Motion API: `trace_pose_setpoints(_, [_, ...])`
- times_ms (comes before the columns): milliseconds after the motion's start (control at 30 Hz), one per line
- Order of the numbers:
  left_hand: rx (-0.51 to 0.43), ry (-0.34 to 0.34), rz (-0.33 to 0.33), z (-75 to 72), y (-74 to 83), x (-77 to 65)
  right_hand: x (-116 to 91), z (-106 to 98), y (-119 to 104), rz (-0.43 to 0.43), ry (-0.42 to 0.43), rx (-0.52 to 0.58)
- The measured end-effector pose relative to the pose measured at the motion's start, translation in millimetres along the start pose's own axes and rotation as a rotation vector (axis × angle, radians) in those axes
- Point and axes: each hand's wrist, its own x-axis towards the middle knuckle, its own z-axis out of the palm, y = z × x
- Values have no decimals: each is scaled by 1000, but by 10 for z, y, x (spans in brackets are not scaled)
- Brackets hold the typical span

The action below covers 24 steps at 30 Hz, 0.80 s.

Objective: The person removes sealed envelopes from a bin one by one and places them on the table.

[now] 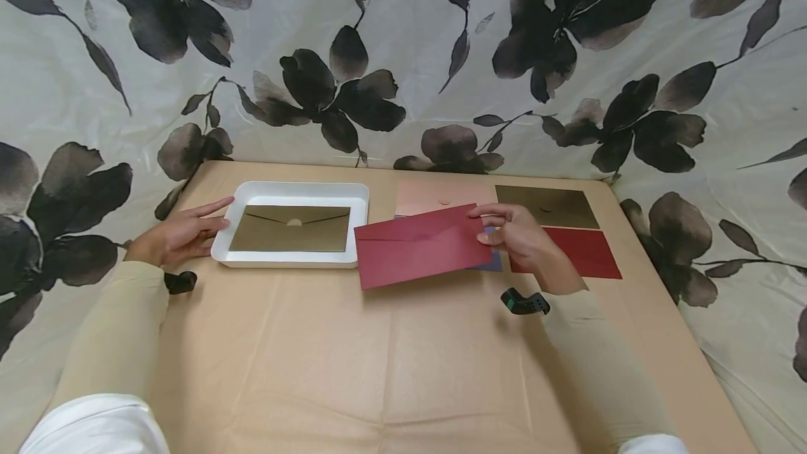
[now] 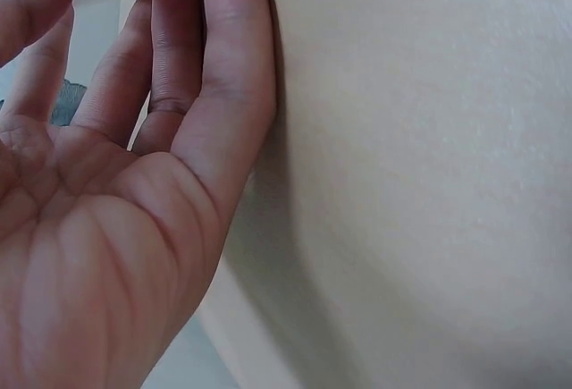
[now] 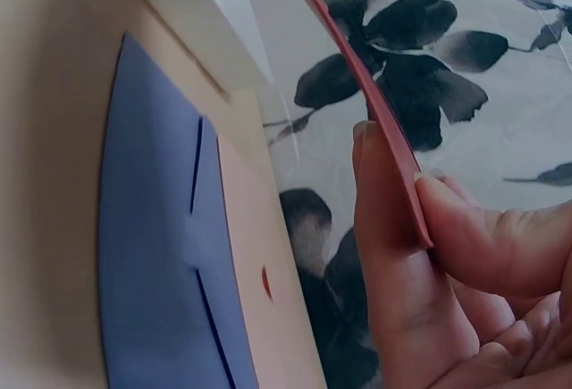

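My right hand [image 1: 513,233] pinches a red envelope [image 1: 416,247] by its right end, thumb against fingers. The envelope is tilted above the table, its left end close beside the white tray. In the right wrist view the red envelope [image 3: 391,125] appears edge-on between thumb and fingers. A gold envelope [image 1: 290,238] lies flap side up in the white tray [image 1: 296,192]. My left hand [image 1: 185,233] touches the tray's left edge with fingers fairly straight; in the left wrist view the fingertips of the left hand [image 2: 134,174] are partly hidden at the tray.
Beyond and under the held envelope lie a pink envelope [image 1: 435,193] and a blue envelope [image 3: 156,228], mostly hidden in the head view. Farther right lie another gold envelope [image 1: 555,205] and another red envelope [image 1: 586,252]. A flowered cloth [image 1: 416,104] rises behind the tan table [image 1: 315,363].
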Motion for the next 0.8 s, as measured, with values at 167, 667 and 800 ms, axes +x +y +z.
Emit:
trace_pose_setpoints(167, [-17,-5,5,-3,8,-15,-42,-93,48,3,2,-17])
trace_pose_setpoints(667, [24,2,-5,14,2,-4,-170,-288,128,3,5,5])
trace_pose_setpoints(800, [21,6,-6,3,-2,7,-215,-357,148,1,6,12])
